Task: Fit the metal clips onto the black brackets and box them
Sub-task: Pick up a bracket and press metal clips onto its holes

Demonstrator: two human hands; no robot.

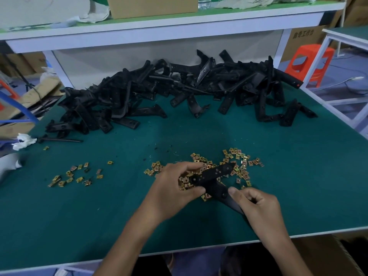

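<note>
A long black plastic bracket (214,178) is being held just above the near middle of the green table mat (99,206), running slantwise from upper right to lower left, then bending down towards the right. The left hand (175,188) is curling thumb and fingers round the bracket's bend, and it is also cupping a cluster of small brass-coloured square metal clips (184,181) against the palm. The right hand (256,206) is gripping the bracket's near end, thumb lying along the top and fingers folded beneath.

Under and beyond the hands, a loose scatter of the same clips (241,162) is lying on the mat, and a smaller thin scatter (75,174) is lying well apart to the left. Further back, a big tangled heap of black brackets (179,90) is stretching across the table's far side. A thin black rod (59,140) and a crumpled white rag (23,141) are lying at the left edge. An orange plastic stool (308,60) is standing beyond the table's right corner.
</note>
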